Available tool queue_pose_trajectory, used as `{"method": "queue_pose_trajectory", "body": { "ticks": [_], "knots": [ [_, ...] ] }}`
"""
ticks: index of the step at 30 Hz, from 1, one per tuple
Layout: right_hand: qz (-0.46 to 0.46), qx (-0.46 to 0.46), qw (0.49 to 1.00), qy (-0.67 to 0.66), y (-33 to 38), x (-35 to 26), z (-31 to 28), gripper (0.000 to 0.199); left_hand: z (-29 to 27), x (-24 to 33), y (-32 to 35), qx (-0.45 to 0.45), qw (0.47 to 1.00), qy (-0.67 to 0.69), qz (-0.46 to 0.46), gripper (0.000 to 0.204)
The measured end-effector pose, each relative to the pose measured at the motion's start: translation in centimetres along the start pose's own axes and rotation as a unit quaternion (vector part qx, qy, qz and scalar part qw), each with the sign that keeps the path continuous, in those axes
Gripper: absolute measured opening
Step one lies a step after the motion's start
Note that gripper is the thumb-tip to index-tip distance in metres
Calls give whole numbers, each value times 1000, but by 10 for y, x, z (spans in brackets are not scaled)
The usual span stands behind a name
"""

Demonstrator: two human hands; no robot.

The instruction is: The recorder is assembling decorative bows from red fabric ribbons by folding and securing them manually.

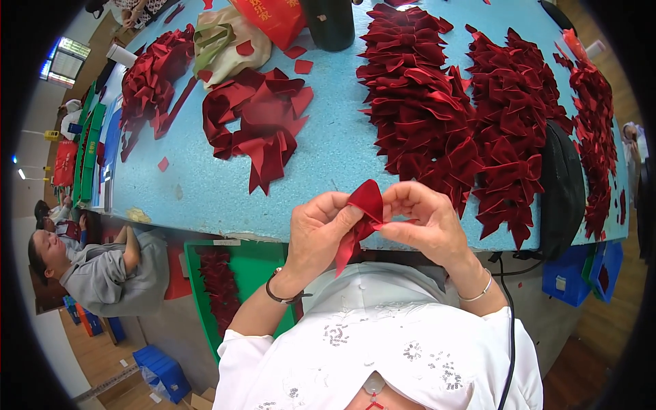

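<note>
A piece of dark red velvet ribbon [367, 199] is folded into a loop, with a tail hanging below. My left hand [318, 229] pinches it between thumb and fingers, just in front of the table's near edge. From the other side, the thumb and fingertips of my right hand [427, 222] close on the ribbon's edge at the middle of the fold. Beyond my hands lies a loose heap of cut red ribbon pieces [273, 116]. Dense rows of finished red bows [417, 96] cover the table ahead and to the right.
The blue table [205, 195] also carries a dark cylinder [328, 24], a cloth bag [222, 44], another ribbon heap [157, 68] and a black bag [564, 191]. A green crate [256, 263] with bows stands below the near edge. A person in grey [116, 266] sits at the left.
</note>
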State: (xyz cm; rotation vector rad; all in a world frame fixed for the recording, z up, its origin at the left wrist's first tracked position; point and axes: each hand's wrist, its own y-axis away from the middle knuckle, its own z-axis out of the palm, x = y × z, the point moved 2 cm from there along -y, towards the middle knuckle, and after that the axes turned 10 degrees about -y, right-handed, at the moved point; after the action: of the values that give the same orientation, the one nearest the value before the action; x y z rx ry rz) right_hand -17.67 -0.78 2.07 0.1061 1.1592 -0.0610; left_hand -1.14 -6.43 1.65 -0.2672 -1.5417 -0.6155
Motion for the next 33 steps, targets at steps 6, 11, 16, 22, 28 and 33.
{"method": "queue_pose_trajectory", "body": {
  "ticks": [6, 11, 16, 22, 28, 33],
  "knots": [
    [8, -35, 987, 154, 14, -8, 3, 14, -7, -7, 1, 43, 998, 2, 38, 23],
    [-184, -60, 941, 278, 19, -11, 16, 18, -9, -14, 1, 70, 996, -11, 57, 26],
    [-287, -92, 901, 313, 21, -11, 19, 23, -7, -9, 3, 96, 994, 2, 56, 24],
    [-311, -109, 892, 311, 22, -11, 17, 25, -6, -4, 5, 54, 987, 150, 18, 24],
    [-268, -171, 909, 271, 25, -19, 16, 21, -4, 3, 9, 54, 991, 113, 54, 20],
    [-70, -145, 985, -67, 21, -8, -3, 18, -9, -7, 10, 50, 993, 86, 68, 18]
  ]
}}
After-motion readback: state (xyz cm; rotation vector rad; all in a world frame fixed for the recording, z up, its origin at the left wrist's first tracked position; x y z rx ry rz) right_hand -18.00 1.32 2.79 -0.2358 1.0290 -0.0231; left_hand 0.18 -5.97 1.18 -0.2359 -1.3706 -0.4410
